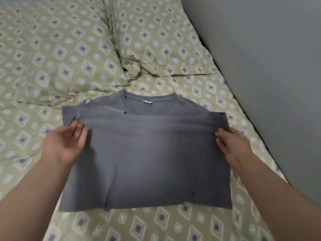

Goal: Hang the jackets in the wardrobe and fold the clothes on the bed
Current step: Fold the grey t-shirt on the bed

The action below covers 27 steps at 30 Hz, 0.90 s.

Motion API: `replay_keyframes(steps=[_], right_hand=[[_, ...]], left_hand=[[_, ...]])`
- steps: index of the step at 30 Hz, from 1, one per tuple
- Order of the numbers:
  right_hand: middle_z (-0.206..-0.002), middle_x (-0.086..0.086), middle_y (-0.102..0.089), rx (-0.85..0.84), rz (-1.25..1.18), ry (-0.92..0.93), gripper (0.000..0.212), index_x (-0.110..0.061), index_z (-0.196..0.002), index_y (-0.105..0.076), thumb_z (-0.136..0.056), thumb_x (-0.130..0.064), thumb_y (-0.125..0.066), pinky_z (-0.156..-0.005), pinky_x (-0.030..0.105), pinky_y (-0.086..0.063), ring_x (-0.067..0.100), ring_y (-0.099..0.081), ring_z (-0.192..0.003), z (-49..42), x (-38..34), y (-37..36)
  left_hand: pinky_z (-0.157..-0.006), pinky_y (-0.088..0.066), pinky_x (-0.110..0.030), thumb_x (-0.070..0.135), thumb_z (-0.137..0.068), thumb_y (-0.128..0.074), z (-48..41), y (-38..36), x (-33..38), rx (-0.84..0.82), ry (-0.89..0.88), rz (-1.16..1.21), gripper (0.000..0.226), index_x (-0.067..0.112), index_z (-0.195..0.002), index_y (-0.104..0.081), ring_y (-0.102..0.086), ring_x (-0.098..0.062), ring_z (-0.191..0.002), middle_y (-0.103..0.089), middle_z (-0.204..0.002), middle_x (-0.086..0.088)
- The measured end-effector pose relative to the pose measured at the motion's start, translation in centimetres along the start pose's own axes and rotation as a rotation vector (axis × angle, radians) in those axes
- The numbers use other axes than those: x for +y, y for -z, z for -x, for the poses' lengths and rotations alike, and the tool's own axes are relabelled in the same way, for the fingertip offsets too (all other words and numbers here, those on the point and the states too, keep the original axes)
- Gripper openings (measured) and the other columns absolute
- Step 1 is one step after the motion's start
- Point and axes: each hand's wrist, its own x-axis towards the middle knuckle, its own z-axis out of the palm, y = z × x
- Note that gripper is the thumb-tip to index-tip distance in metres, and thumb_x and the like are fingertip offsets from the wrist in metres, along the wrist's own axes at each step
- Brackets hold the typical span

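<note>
While both hands hold its turned-up edge, the grey shirt (147,162) lies spread across the middle of the bed (173,223), with its collar pointing to the head end. Its bottom part is folded up over its chest, and the folded-up edge sits just below the collar, where a small white tag (147,101) shows. The left hand (67,143) pinches that edge at the shirt's left side, with thumb and fingertips on the cloth. The right hand (232,143) grips the same edge at the shirt's right side, with its fingers curled round the cloth. The edge looks a bit blurry between the hands. At the head end, the left pillow (52,49) and the right pillow (156,40) lie side by side and touch each other. The left pillow's near corner comes close to the shirt's shoulder. A grey wall (260,58) runs along the bed's right edge.
</note>
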Motion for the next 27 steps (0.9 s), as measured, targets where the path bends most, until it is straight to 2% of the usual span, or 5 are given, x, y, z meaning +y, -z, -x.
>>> replay_keyframes(steps=[7,10,14,19,27], right_hand=[[-0.081,0.0,-0.064,0.054,0.009,-0.001,0.019,-0.014,-0.113,-0.062,-0.1,-0.027,-0.058,-0.053,0.016,-0.053,0.009,-0.063,-0.066,-7.9,-4.3,-4.9],[-0.09,0.0,-0.065,0.012,-0.048,-0.029,0.027,-0.018,-0.128,-0.059,-0.104,-0.027,-0.05,-0.061,0.017,-0.056,0.007,-0.062,-0.068,-9.0,-5.2,-6.3],[-0.142,0.001,-0.049,-0.087,0.03,0.009,0.049,-0.028,-0.149,-0.038,-0.102,-0.017,-0.044,-0.094,0.03,-0.049,0.02,-0.053,-0.122,-9.1,-4.9,-6.4],[-0.116,0.004,-0.064,0.154,0.846,0.452,0.04,-0.015,-0.125,-0.063,-0.086,-0.026,-0.062,-0.087,0.03,-0.042,0.025,-0.06,-0.105,-4.3,0.4,-0.8],[-0.101,0.01,-0.068,0.028,0.917,-0.001,0.028,-0.007,-0.111,-0.066,-0.093,-0.027,-0.066,-0.069,0.038,-0.051,0.029,-0.064,-0.087,1.7,7.7,6.3]], left_hand=[[-0.066,-0.052,-0.012,0.028,-0.108,-0.035,-6.1,-7.3,2.3,0.074,-0.08,-0.133,0.034,0.02,-0.079,-0.05,-0.052,-0.003,-0.07,-0.054,-0.072,0.009],[-0.089,-0.05,-0.015,0.027,-0.109,-0.033,-8.4,-8.6,2.9,0.084,-0.085,-0.183,0.03,0.016,-0.092,-0.055,-0.057,-0.005,-0.078,-0.054,-0.089,0.007],[-0.102,-0.046,-0.026,0.02,-0.108,-0.03,-8.8,-7.7,2.6,-0.024,-0.177,-0.312,0.042,0.01,-0.147,-0.039,-0.051,-0.014,-0.124,-0.047,-0.143,0.0],[-0.103,-0.044,-0.041,0.024,-0.09,-0.06,-3.9,1.2,-2.2,0.293,-0.543,-1.085,0.052,0.008,-0.138,-0.052,-0.057,-0.034,-0.119,-0.06,-0.132,-0.017],[-0.074,-0.053,-0.042,0.02,-0.089,-0.07,0.5,10.4,-4.7,0.176,-0.084,-1.103,0.018,0.008,-0.102,-0.066,-0.065,-0.033,-0.083,-0.07,-0.097,-0.013]])
